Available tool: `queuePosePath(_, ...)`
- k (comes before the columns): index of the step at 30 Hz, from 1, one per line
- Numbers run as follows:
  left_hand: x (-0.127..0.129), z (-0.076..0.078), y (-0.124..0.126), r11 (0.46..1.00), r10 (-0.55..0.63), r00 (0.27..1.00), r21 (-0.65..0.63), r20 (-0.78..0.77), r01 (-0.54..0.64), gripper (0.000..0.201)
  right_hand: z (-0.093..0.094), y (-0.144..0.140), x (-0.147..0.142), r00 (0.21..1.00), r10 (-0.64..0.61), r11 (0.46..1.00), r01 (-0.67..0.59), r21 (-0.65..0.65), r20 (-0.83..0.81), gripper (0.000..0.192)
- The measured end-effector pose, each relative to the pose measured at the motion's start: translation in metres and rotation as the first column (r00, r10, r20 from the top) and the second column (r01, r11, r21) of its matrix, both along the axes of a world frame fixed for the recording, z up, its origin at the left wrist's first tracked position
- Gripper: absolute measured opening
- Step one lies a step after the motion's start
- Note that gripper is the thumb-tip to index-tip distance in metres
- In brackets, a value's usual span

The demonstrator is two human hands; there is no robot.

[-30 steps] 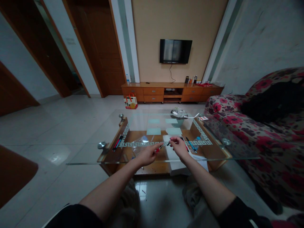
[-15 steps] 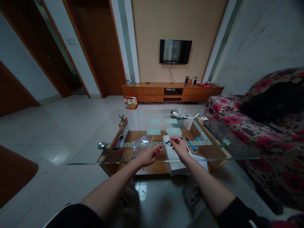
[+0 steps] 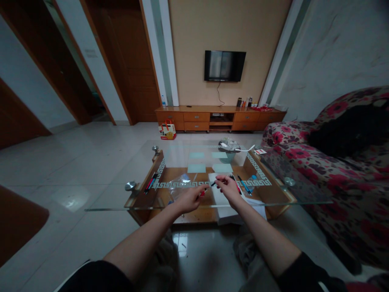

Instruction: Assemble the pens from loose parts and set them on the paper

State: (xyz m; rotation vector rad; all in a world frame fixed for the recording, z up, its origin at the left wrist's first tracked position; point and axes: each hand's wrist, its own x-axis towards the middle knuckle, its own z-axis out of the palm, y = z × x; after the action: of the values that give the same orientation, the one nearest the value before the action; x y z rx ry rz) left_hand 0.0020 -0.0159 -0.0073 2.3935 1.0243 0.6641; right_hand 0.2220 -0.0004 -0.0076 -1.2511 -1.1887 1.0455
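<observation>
Both of my hands are raised over the near half of the glass coffee table point(image 3: 112, 202). My left hand point(image 3: 191, 198) is closed round a slim pen point(image 3: 202, 194); a bit of red shows by the fingers, and most of it is hidden. Between the thumb and fingertips of my right hand point(image 3: 229, 189) is a small black pen cap point(image 3: 213, 183), tilted toward the left hand. A narrow gap separates the cap from the pen. Beside the right hand lie pink and black pens point(image 3: 237, 187), partly covered by it, then blue and black pens point(image 3: 244, 185).
More pens point(image 3: 150, 183) lie at the table's left side. A crumpled clear plastic bag point(image 3: 179, 184) is left of my hands. Under the glass are a white box point(image 3: 226, 219) and papers point(image 3: 258, 209). A bin point(image 3: 227, 156) stands beyond, and a flowered sofa point(image 3: 300, 152) is at right.
My right hand has shifted very slightly left and down with the black cap, which has changed its tilt a little. My left hand stays almost in place.
</observation>
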Motion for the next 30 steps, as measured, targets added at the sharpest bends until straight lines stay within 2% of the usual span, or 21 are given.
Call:
queuePosePath(19,0.001,-0.004,0.001,0.999,-0.003,1.0,-0.032,0.011,0.003,0.045,-0.009,0.0,-0.004,0.986,0.141,0.988,-0.145,0.047,0.088,0.033)
queuePosePath(24,0.001,-0.003,0.001,1.0,0.006,1.0,-0.015,0.008,-0.006,0.045,-0.006,-0.003,-0.008,0.972,0.229,0.973,-0.229,-0.003,0.049,0.033)
queuePosePath(30,0.001,-0.001,0.0,1.0,0.004,1.0,-0.002,0.02,-0.004,0.044,-0.006,-0.004,-0.01,0.969,0.248,0.969,-0.248,-0.007,0.02,0.03)
